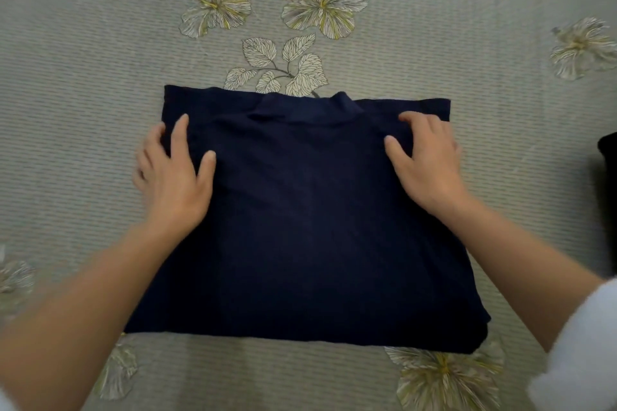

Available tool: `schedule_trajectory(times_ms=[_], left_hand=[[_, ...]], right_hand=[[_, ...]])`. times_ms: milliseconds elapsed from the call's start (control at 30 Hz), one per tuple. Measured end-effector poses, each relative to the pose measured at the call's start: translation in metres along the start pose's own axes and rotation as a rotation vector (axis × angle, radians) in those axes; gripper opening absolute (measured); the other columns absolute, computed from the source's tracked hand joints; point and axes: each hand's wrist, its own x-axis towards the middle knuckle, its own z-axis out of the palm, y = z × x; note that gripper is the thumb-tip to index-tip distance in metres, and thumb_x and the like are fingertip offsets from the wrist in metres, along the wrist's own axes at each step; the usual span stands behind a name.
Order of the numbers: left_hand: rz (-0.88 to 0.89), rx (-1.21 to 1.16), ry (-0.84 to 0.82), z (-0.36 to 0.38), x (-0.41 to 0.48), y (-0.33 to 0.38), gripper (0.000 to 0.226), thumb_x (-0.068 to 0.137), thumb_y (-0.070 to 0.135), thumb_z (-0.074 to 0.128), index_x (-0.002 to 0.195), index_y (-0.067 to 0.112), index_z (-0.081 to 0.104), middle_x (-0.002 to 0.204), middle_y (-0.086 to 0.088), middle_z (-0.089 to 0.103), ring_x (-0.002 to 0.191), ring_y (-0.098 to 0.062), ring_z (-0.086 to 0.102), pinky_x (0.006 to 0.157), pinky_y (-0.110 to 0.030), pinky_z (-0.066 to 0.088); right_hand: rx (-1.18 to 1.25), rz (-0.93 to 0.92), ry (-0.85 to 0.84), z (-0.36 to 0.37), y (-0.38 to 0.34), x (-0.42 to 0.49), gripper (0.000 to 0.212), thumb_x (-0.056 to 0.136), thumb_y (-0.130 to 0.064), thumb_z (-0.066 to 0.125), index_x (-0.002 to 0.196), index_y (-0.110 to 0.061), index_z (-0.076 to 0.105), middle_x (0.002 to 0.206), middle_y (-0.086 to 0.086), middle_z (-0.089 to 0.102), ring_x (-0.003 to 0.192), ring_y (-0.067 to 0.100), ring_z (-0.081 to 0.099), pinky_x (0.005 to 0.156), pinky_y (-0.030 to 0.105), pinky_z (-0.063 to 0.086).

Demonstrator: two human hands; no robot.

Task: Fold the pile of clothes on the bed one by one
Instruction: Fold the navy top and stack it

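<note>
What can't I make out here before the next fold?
Head view: dark item at right, cut off by the frame edge.
Navy garment: any layers beneath, hidden by its top face.
Right hand: bent fingers hide whether the tips pinch cloth.
Remaining pile: outside the frame.

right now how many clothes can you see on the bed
1 for certain: the navy top, flat in the middle. A dark shape cut off at the right edge may be a second.
</note>
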Motion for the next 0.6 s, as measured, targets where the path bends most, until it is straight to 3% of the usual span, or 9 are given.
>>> schedule_trajectory(times_ms=[133, 267, 400, 467, 533, 600], left_hand=[[-0.111, -0.029, 0.029, 0.011, -0.06, -0.023, 0.057, 0.098, 0.039, 0.042, 0.148, 0.024, 0.019, 0.151, -0.017, 0.019, 0.137, -0.035, 0.018, 0.11, -0.057, 0.011], [-0.269, 0.011, 0.116, 0.014, -0.096, -0.034, 0.054, 0.098, 0.037, 0.042, 0.146, 0.017, 0.026, 0.148, -0.019, 0.026, 0.133, -0.038, 0.025, 0.106, -0.059, 0.015], [-0.526, 0.072, 0.116, 0.011, -0.117, -0.041, 0.052, 0.099, 0.04, 0.036, 0.144, 0.015, 0.028, 0.143, -0.023, 0.032, 0.13, -0.039, 0.027, 0.104, -0.058, 0.018], [-0.517, 0.058, 0.076, 0.008, -0.125, -0.045, 0.05, 0.1, 0.038, 0.035, 0.141, 0.01, 0.033, 0.135, -0.027, 0.039, 0.124, -0.041, 0.035, 0.1, -0.057, 0.026], [-0.408, -0.001, 0.056, 0.002, -0.125, -0.052, 0.045, 0.1, 0.037, 0.035, 0.131, 0.004, 0.041, 0.122, -0.028, 0.052, 0.109, -0.044, 0.049, 0.087, -0.051, 0.038], [-0.33, -0.018, 0.075, -0.006, -0.121, -0.063, 0.041, 0.1, 0.04, 0.035, 0.121, 0.005, 0.044, 0.113, -0.025, 0.057, 0.099, -0.044, 0.055, 0.076, -0.048, 0.04]], right_hand=[[0.059, 0.161, 0.092, -0.009, 0.026, -0.054, 0.041, 0.093, -0.033, 0.054, 0.129, -0.014, 0.049, 0.128, 0.005, 0.051, 0.122, 0.024, 0.04, 0.102, 0.045, 0.03], [0.126, 0.396, 0.076, -0.014, 0.048, -0.098, 0.051, 0.092, -0.044, 0.052, 0.125, -0.006, 0.048, 0.118, 0.006, 0.047, 0.115, 0.025, 0.045, 0.099, 0.041, 0.038], [0.084, 0.465, -0.031, -0.004, 0.046, -0.13, 0.056, 0.091, -0.056, 0.046, 0.117, -0.007, 0.047, 0.111, 0.003, 0.042, 0.096, 0.023, 0.048, 0.079, 0.036, 0.04], [0.035, 0.443, -0.07, 0.0, 0.044, -0.138, 0.053, 0.091, -0.057, 0.044, 0.112, -0.008, 0.045, 0.107, 0.006, 0.05, 0.088, 0.025, 0.051, 0.073, 0.035, 0.039], [0.007, 0.413, -0.087, -0.001, 0.046, -0.139, 0.048, 0.092, -0.056, 0.043, 0.105, -0.01, 0.044, 0.099, 0.008, 0.058, 0.082, 0.029, 0.056, 0.068, 0.038, 0.044], [-0.018, 0.383, -0.084, -0.006, 0.052, -0.138, 0.045, 0.092, -0.056, 0.043, 0.096, -0.012, 0.042, 0.085, 0.01, 0.06, 0.074, 0.031, 0.056, 0.063, 0.04, 0.046]])
